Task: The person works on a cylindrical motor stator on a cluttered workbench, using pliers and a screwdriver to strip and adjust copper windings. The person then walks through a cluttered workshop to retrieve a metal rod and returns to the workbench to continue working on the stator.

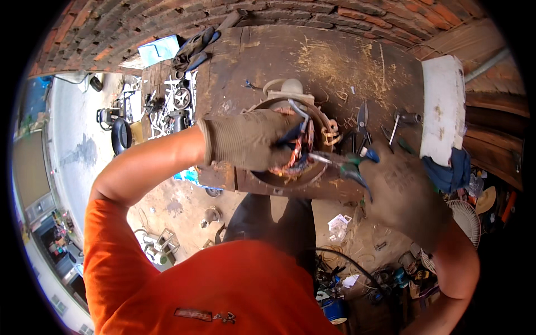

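While the left hand covered the left side of the round housing, its grasp hidden, the right hand clasped green-handled pliers. Copper wiring lay exposed, still inside.

Downward view (fisheye) from head height

The left fingers hide part of the copper-coloured wires.

A small boxed line of lettering beside a little emblem on the orange shirt
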Motion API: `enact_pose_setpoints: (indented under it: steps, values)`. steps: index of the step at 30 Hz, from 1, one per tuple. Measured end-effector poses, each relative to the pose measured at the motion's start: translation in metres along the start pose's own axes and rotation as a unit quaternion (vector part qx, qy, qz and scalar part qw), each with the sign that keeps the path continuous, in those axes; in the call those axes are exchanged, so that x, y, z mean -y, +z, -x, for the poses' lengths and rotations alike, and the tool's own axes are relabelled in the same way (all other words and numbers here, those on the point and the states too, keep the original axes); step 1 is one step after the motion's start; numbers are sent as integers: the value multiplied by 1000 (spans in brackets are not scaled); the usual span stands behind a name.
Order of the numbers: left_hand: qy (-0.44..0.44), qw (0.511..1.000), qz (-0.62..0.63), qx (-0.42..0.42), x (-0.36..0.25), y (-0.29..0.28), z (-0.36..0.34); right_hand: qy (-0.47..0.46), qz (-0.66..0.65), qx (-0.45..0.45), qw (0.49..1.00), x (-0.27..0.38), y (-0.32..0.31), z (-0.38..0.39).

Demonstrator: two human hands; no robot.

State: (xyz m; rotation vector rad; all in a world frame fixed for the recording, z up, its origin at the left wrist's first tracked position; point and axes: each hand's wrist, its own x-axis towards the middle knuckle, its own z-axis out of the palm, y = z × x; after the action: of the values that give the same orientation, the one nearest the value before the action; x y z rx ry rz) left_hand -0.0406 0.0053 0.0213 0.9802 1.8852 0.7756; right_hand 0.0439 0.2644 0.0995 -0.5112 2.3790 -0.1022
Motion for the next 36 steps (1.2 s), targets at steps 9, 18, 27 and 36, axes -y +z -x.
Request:
enact_pose_setpoints:
  steps: [9,18,27,36]
  values:
    - [253,869,-346,-248,30,25,-24,-52,-71,14,996,-29,23,-5]
    - [287,913,-238,-168,38,10,-23,-6,-207,45,977,-60,38,-13]
    - [301,865,-259,-308,40,21,-26,14,-256,9,966,-64,37,-16]
    - [24,932,-289,-217,-8,15,-1,-107,-173,-60,977,-60,46,-12]
